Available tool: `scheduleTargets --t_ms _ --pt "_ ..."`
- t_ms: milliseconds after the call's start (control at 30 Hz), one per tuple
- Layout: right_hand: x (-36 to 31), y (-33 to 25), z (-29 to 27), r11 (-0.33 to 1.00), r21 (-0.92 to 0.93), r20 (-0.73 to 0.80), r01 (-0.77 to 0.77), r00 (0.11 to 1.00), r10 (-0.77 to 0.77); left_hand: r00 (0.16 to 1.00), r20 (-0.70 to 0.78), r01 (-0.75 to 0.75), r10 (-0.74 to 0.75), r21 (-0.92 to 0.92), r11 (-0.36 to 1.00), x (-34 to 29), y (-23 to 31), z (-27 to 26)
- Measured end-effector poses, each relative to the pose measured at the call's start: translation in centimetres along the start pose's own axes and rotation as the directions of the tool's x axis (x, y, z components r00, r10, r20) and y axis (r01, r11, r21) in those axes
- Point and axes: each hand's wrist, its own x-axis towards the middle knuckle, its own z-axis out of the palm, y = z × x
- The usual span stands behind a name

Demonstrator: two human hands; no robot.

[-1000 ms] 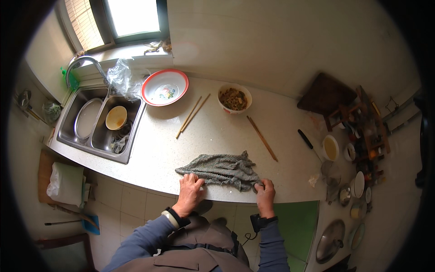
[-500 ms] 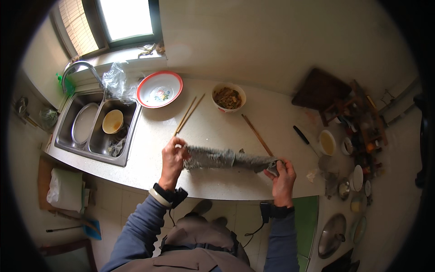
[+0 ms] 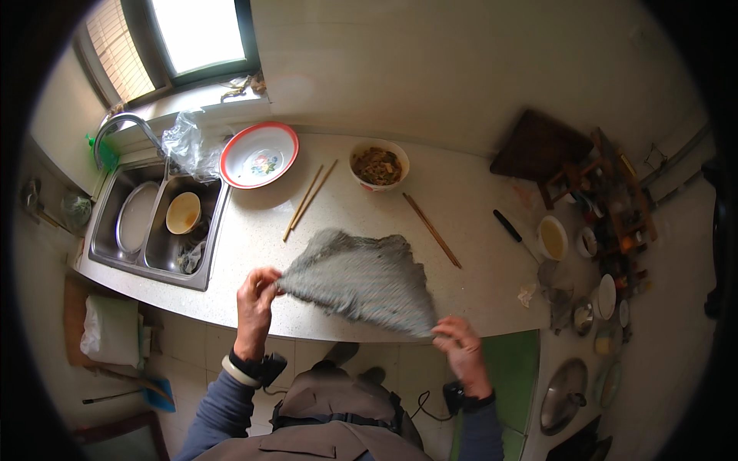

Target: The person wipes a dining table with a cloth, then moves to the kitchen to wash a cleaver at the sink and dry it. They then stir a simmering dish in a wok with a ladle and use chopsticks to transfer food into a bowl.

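From the head camera I saw a pale speckled bench (image 3: pixel 469 223) running below a window, with a steel sink (image 3: pixel 123 246) at its left end. My left hand (image 3: pixel 256 296) was pinched shut on one corner of a grey cloth (image 3: pixel 361 278), and my right hand (image 3: pixel 460 342) was clamped on the opposite corner at the bench's front edge, so the cloth hung spread between them just above the bench. Beyond it lay two pairs of chopsticks (image 3: pixel 309 200), a bowl of food (image 3: pixel 378 164) and a red-rimmed plate (image 3: pixel 259 155)
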Motion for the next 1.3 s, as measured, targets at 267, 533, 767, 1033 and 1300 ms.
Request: scheduleTargets --t_ms 267,533,767,1033,1300 --pt "-0.1 5.1 5.3 0.977 -0.212 0.096 0.025 0.995 -0.005 0.980 0.158 -0.175 0.118 0.420 0.890 -4.4 -4.3 0.8" --pt "9.4 7.6 10.2 0.773 -0.609 0.247 0.181 0.969 -0.033 0.771 0.618 -0.576 0.153 0.575 0.582 -4.7 -5.3 6.0" --pt "10.3 8.7 10.1 0.710 -0.684 0.221 0.169 0.975 -0.019 0.505 0.860 -0.596 -0.080 0.414 0.689 -5.2 -2.2 -1.3" --pt "12.6 6.1 11.0 0.749 -0.648 0.187 0.137 0.982 -0.018 0.776 0.620 -0.427 -0.115 0.651 0.627 -2.3 -3.9 2.1" --pt "14.3 8.2 9.7 0.629 -0.776 0.018 -0.052 0.994 0.104 0.748 0.659 -0.581 -0.077 0.707 0.404 4.5 -7.2 5.3"
